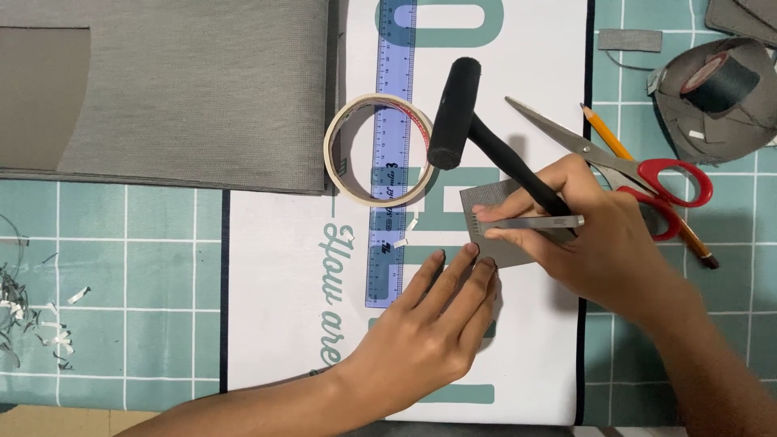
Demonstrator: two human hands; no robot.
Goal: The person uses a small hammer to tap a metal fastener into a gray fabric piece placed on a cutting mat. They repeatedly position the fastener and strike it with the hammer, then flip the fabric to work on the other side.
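Flat and spread, the left hand (437, 324) presses its fingertips on the grey fabric patch (503, 231) — right of the blue ruler (391, 154). Right hand (591, 235) pinches a metal pronged tool (530, 222) on that patch — black mallet (469, 121) just above, scissors (631, 166) beyond.

A large white printed sheet (283, 324) with teal lettering and black side edges lies flat down the middle of the desk, on a teal grid-lined mat. A small dark label (387, 190) sits on the translucent blue ruler (390, 243) lying along the sheet. No packages or screens show.
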